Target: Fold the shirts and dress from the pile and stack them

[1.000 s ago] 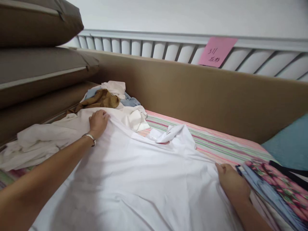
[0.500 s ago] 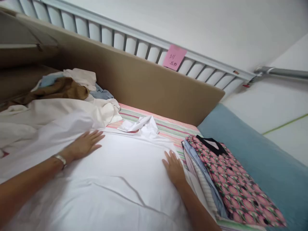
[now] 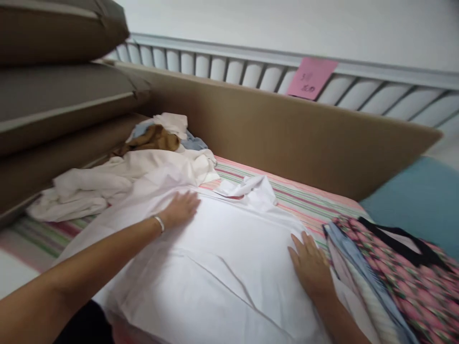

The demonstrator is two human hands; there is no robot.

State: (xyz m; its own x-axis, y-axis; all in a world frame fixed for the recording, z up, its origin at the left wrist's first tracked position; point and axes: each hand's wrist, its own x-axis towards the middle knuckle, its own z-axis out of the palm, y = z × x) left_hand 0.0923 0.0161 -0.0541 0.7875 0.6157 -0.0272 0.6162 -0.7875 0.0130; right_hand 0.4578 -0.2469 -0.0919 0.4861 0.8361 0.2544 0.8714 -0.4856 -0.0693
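A white garment [image 3: 229, 253] is spread out in front of me, with creases across its lower part and a crumpled bit of white cloth [image 3: 256, 191] at its far edge. My left hand [image 3: 181, 209] lies flat on its upper left, fingers stretched out; a light bracelet [image 3: 159, 223] circles that wrist. Over on the garment's right side, my right hand [image 3: 311, 263] presses down with its fingers apart. Just right of it is a stack of folded clothes [image 3: 358, 282], topped by a pink patterned garment with a black neckline [image 3: 409, 282].
Rumpled clothes [image 3: 154, 143] in white, brown and blue lie at the back left on a striped sheet [image 3: 304, 200]. Large brown cushion-like items [image 3: 64, 95] are piled at left. A brown board [image 3: 268, 124] stands along the back, below a pink note [image 3: 311, 78].
The view has turned left and levelled, so more of the brown pile and striped sheet shows. Both hands stay flat on the white garment in nearly the same places.
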